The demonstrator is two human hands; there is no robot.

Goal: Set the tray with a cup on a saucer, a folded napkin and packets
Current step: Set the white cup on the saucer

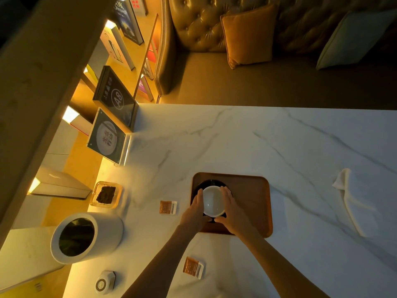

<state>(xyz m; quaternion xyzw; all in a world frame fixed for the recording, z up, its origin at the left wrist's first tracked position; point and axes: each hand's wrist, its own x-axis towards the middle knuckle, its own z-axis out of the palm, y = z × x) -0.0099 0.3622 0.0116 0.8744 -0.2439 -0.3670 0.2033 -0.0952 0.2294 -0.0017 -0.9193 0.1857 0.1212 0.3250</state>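
Cupping the white cup [213, 201] from both sides, the left hand [196, 208] is pressed against its left wall and the right hand [231, 208] against its right wall, fingers pointing away from the body, so that the cup is clamped between the two palms. Beneath the grip a dark saucer [211, 183] is seen, its far rim showing beyond the fingertips; whether the cup is resting on it or held just above cannot be told. Saucer and cup are placed in the left part of a brown wooden tray [253, 203], whose bare surface extends to the right of the right hand. Just left of the left hand, on the marble table [279, 143], an orange packet [168, 207] is lain flat, off the tray. A second orange packet [193, 267] is found nearer the body than the grip, between the two forearms, also on the table. Well to the right of the hands, beyond the tray's edge, a white napkin [354, 201] is spread loosely, not neatly folded. Farther to the left of the grip, a white cylindrical container [86, 236] and a small glass dish [106, 194] with dark contents are seen.
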